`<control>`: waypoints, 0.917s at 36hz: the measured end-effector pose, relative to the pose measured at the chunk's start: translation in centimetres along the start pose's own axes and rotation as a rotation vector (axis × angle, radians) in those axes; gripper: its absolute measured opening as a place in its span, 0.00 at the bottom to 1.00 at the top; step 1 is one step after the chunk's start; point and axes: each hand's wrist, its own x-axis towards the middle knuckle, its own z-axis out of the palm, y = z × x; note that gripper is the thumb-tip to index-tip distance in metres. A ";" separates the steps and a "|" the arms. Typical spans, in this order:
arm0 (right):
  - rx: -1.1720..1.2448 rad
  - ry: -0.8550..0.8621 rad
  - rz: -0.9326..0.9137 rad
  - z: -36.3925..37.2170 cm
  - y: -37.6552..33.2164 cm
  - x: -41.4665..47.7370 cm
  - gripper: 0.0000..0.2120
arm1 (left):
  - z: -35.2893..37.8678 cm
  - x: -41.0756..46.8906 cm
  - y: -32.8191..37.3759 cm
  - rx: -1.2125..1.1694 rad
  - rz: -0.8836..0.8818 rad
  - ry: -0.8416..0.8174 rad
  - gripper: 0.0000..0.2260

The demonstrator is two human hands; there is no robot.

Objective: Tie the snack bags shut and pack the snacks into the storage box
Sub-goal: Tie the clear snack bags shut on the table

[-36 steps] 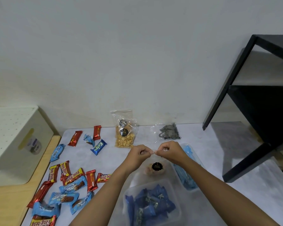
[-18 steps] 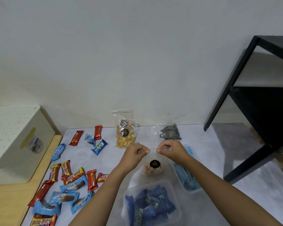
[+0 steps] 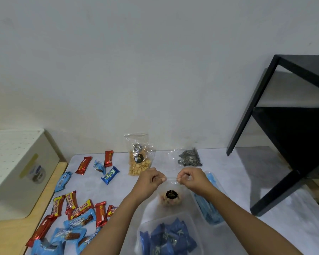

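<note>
The snack bag (image 3: 170,199) is a clear one with a round black label and pale cookies in its bottom. It hangs just under both hands. Its thin top edge is stretched tight between them, so the filled part lies lower than the grip and a little toward the person.

The left hand (image 3: 149,181) pinches the left end of this edge with curled fingers. The right hand (image 3: 192,178) pinches the right end in the same way. The two hands are near each other but do not touch.

The bag is above the bench (image 3: 118,188), behind a clear box (image 3: 189,215) filled with dark blue packs and just left of a second clear box (image 3: 213,208) with light blue packs. I cannot tell if the bag's bottom touches anything.

Farther back, by the wall, stand a bag of yellow crackers (image 3: 139,159) and a bag of dark spiral pieces (image 3: 190,159). Red and blue wrapped bars (image 3: 75,212) lie scattered on the left side of the bench.
</note>
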 end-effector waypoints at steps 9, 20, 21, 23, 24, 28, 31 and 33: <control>-0.005 0.090 -0.028 0.1 -0.9 -0.3 0.08 | -0.5 -0.4 0.1 -0.024 0.004 0.202 0.08; -0.209 0.061 -0.261 0.6 -0.2 -0.7 0.03 | 3.1 -2.6 0.5 -0.370 -0.221 0.117 0.15; -0.230 0.053 -0.286 0.5 -0.3 -0.8 0.03 | 3.3 -2.4 0.7 -0.419 -0.239 0.106 0.14; -0.279 0.038 -0.322 0.3 -0.3 -1.1 0.04 | 3.6 -2.0 1.0 -0.504 -0.269 0.102 0.12; -0.302 0.034 -0.332 0.2 -0.3 -1.2 0.05 | 3.7 -1.9 1.1 -0.536 -0.284 0.099 0.10; -0.296 -0.001 -0.332 0.0 -0.1 -1.6 0.08 | 3.6 -2.0 1.0 -0.667 -0.308 0.067 0.06; -0.184 -0.069 -0.276 0.1 -0.2 -1.8 0.11 | 3.6 -2.1 0.8 -0.729 -0.308 0.058 0.05; -0.081 -0.089 -0.234 0.1 -0.5 -1.8 0.08 | 3.5 -2.2 0.8 -0.752 -0.307 0.052 0.05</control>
